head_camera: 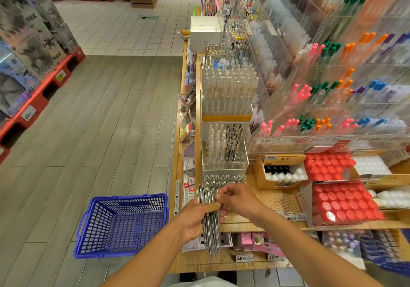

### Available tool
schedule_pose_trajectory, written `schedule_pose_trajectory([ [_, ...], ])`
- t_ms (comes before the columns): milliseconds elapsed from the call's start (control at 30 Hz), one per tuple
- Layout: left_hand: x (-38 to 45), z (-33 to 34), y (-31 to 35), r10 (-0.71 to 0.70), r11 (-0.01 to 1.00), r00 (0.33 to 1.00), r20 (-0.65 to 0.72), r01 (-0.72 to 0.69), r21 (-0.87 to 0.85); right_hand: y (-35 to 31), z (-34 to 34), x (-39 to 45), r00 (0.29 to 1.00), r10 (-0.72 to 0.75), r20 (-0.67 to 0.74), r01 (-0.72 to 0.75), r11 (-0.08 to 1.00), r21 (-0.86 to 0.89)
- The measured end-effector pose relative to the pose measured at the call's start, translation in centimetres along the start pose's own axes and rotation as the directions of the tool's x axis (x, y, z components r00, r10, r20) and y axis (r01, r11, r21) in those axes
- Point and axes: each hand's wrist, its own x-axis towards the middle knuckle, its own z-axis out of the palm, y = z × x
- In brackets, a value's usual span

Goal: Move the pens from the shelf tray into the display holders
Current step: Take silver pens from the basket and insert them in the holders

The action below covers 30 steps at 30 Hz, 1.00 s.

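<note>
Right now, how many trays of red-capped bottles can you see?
2: one tray of red-capped bottles at the shelf's back right, another nearer, just in front of it. More may be hidden.

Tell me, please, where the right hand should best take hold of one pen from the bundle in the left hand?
Pinch its upper end, coming from the right. The left hand grips the pen bundle at mid-length, so only the tops fan free, where the right hand sits.

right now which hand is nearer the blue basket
Left. The left hand grips the pen bundle just right of the basket; the right hand pinches the pens from the far side.
</note>
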Motion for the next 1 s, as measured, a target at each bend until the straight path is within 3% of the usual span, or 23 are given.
schedule_pose_trajectory([
  [133, 0.0, 0.0, 0.2, 0.014, 0.999, 0.999, 0.039, -0.012, -0.046, -0.4, -0.2, -0.3, 0.999, -0.038, -0.015, 0.038, 0.999, 0.004],
  [367, -0.1, 0.6, 0.2, 0.016, 0.999, 0.999, 0.034, -0.015, -0.029, -0.9, -0.3, -0.2, 0.997, -0.035, -0.071, 0.024, 0.989, -0.145],
  [533, -0.1, 0.6, 0.7, 0.007, 0.998, 0.997, -0.072, -0.012, -0.064, -2.0, -2.9, -0.3, 0.981, -0.184, -0.065, 0.124, 0.846, -0.518],
  [733, 0.0, -0.9, 1.1, 0.017, 0.998, 0.98, -0.197, -0.03, -0.062, -2.2, -6.2, -1.1, 0.88, -0.429, -0.203, 0.236, 0.766, -0.598],
  [1000, 0.0, -1.3, 0.8, 0.001, 0.998, 0.975, -0.224, -0.016, -0.064, 0.7, -5.9, -1.2, 0.878, -0.467, -0.103, 0.282, 0.679, -0.678],
])
